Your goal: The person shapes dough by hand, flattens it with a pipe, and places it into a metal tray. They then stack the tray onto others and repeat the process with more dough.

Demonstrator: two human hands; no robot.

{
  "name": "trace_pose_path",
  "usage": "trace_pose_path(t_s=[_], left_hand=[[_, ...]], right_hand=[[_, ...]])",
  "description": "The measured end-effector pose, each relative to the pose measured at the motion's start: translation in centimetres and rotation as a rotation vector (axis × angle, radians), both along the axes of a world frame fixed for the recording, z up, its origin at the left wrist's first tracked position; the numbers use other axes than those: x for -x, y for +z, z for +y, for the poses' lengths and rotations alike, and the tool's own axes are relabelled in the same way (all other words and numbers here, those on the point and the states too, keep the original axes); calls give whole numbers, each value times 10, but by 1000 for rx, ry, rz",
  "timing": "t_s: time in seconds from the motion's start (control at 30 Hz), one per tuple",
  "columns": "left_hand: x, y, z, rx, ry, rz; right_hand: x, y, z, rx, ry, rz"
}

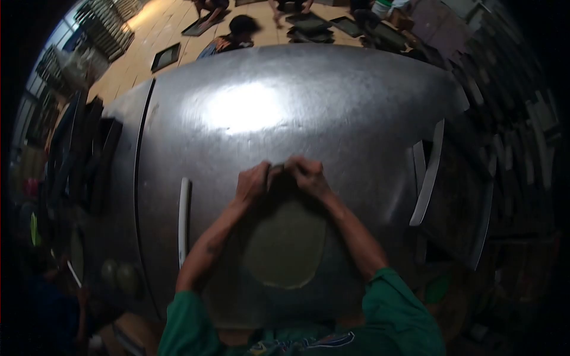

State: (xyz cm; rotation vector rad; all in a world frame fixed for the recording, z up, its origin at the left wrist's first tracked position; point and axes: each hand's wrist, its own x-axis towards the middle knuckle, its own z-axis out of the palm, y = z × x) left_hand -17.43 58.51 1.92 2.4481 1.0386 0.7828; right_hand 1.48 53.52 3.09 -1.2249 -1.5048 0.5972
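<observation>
In the head view, the person is standing over a wide metal table (297, 101) that is filling the middle of the frame, and a bright light is reflecting on its upper part. The left hand (252, 183) and the right hand (307, 175) are meeting at the centre of the frame, touching each other, and both are pinching the far edge of a thin, round, olive-green sheet (285, 243) that is lying flat on the table below them, toward the person's chest. The fingers of both hands are bent together and are gripping this edge (what exactly is between the fingertips is too small and dark to tell). As a judgement, the sheet is already looking spread out and round, so the flattening seems mostly done, and what is remaining is probably to lift or peel it from the table; it is not yet lifted. A pale flat stick (184, 219) is lying on the table at the left of the arms, and two similar pale strips (428, 172) are resting at the right edge. At the top of the frame, other people are sitting on a tan floor (160, 24) among dark shallow trays (166, 56); what the trays are holding I cannot tell. At the lower left, some round greenish pieces (119, 274) are lying just beside the table, in shadow.
</observation>
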Motion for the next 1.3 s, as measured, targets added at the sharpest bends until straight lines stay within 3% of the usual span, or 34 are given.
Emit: trace_pose_path(t_s=[0.1, 0.17, 0.23, 0.3, 0.37, 0.43, 0.57, 0.7, 0.83, 0.97, 1.03, 1.07, 1.17, 1.3], left_hand=[[-10, 12, -7, -58, 30, -37], [-9, 40, -23, -110, -1, -62], [-2, 84, -66, -323, -128, -193], [-4, 132, -101, -378, -158, -207], [-13, 173, -130, -429, -160, -275], [-19, 205, -154, -463, -121, -183], [-60, 274, -190, -479, -137, -172], [-128, 331, -201, -580, -213, -228], [-225, 378, -225, -494, -351, -392], [-333, 387, -232, -621, -392, -442], [-386, 381, -227, -531, -466, -420], [-405, 379, -230, -616, -504, -490], [-458, 366, -235, -519, -541, -386], [-512, 340, -234, -473, -637, -442]], right_hand=[[1, -17, 6, -259, -193, -357], [5, 9, -27, -434, -231, -323], [5, 48, -69, -580, -278, -281], [-1, 87, -110, -798, -324, -399], [-11, 118, -140, -803, -390, -519], [-21, 166, -168, -809, -423, -625], [-61, 235, -201, -850, -459, -504], [-129, 310, -239, -919, -544, -741], [-211, 371, -280, -907, -655, -1041], [-303, 395, -307, -806, -728, -1186], [-339, 395, -318, -764, -763, -1256], [-352, 392, -323, -701, -801, -1209], [-391, 381, -337, -563, -886, -1163], [-435, 359, -347, -495, -893, -1114]])
